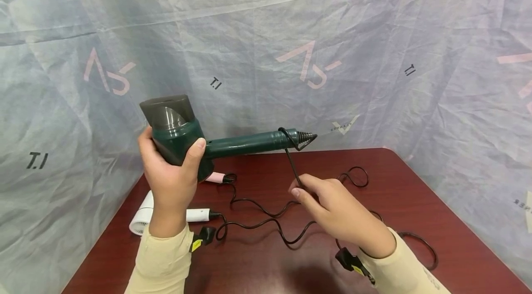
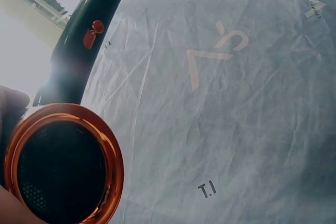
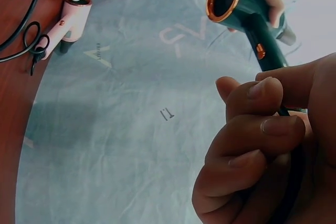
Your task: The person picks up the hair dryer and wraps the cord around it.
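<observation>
Left hand (image 1: 170, 183) is gripping a glossy dark-green hair dryer (image 1: 245, 144) sensibly by its likely heavy barrel (image 1: 176, 146), right hand (image 1: 332, 206) clasping its thin black cord (image 1: 292, 165).

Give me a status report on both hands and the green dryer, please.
Left hand grips green dryer aloft. Right hand holds its cord, looped round handle. Nothing visibly blocking.

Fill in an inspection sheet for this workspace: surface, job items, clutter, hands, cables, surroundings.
Surface: dark red tabletop, glossy.
Job items: green hair dryer with smoky nozzle, held above the tabletop.
Clutter: white hair dryer and pink hair dryer on the tabletop.
Hands: left hand grips the green dryer's head; right hand holds its black cord.
Cables: held cord loops round the handle's end; other black cords snake across the tabletop.
Surroundings: wrinkled printed sheeting.
</observation>
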`<state>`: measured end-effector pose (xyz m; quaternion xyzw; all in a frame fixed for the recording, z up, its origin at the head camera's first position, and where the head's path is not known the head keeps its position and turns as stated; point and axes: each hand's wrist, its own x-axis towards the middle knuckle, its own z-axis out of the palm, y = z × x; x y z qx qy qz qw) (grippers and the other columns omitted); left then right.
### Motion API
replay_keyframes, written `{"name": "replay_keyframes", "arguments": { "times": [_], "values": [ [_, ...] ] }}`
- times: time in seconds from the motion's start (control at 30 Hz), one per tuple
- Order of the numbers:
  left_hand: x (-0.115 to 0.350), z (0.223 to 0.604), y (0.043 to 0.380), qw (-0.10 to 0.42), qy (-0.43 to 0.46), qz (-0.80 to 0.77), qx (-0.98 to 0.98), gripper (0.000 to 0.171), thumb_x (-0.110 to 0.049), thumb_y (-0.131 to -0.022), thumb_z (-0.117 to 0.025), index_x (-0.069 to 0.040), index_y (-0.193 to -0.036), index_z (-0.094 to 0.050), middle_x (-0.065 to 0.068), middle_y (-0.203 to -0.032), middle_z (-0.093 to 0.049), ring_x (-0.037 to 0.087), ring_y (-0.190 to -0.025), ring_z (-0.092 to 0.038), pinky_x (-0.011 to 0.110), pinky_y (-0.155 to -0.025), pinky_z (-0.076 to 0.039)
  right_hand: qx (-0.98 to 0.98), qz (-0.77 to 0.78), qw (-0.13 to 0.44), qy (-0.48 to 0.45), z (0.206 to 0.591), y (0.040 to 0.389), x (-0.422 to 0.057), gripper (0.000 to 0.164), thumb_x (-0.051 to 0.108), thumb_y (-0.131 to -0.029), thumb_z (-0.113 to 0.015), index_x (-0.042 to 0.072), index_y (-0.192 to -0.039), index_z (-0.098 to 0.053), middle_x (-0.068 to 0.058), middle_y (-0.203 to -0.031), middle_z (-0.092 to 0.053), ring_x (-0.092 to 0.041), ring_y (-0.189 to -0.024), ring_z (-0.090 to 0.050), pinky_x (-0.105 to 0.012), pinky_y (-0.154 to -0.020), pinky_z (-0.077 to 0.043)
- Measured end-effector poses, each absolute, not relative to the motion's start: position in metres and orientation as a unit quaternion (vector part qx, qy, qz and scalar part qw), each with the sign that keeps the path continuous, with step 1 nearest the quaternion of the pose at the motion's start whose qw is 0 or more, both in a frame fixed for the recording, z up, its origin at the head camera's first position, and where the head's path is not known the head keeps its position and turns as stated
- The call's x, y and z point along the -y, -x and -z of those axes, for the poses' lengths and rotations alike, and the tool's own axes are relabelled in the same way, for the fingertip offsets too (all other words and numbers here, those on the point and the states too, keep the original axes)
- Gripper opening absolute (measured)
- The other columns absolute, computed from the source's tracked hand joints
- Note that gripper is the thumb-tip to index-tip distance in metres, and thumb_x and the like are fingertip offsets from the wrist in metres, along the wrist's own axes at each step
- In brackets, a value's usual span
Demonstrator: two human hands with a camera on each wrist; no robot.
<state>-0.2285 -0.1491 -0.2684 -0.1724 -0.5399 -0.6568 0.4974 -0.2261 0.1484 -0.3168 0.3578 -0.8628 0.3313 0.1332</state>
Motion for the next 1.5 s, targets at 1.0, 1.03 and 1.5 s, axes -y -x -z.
{"name": "replay_keyframes", "arguments": {
  "times": [1.0, 1.03, 1.5],
  "values": [
    [0.147, 0.272, 0.223, 0.507, 0.094, 0.53, 0.674, 0.086, -0.012, -0.066, -0.098, -0.012, -0.14, -0.054, 0.004, -0.119, -0.063, 0.012, -0.1, -0.06, 0.022, -0.087, -0.049, 0.818, -0.318, 0.212, -0.43, 0.296, 0.189, -0.159, 0.018, 0.017, -0.103, -0.063, 0.029, -0.116, -0.065, 0.022, -0.081, -0.058, 0.007, -0.063, -0.048, -0.012, -0.061, -0.045],
    [0.147, 0.273, 0.224, 0.505, 0.094, 0.529, 0.676, 0.087, -0.012, -0.066, -0.098, -0.013, -0.14, -0.054, 0.004, -0.119, -0.063, 0.012, -0.1, -0.06, 0.022, -0.086, -0.049, 0.813, -0.321, 0.218, -0.433, 0.295, 0.189, -0.159, 0.018, 0.015, -0.103, -0.063, 0.027, -0.116, -0.066, 0.021, -0.081, -0.058, 0.007, -0.063, -0.048, -0.011, -0.061, -0.044],
    [0.159, 0.291, 0.246, 0.456, 0.108, 0.463, 0.753, 0.084, -0.039, -0.072, -0.095, -0.024, -0.143, -0.053, -0.002, -0.108, -0.068, 0.008, -0.093, -0.063, 0.025, -0.081, -0.05, 0.757, -0.351, 0.333, -0.439, 0.289, 0.196, -0.163, 0.035, -0.006, -0.092, -0.067, 0.023, -0.111, -0.07, 0.02, -0.07, -0.047, 0.01, -0.058, -0.035, -0.008, -0.052, -0.035]
  ]
}}
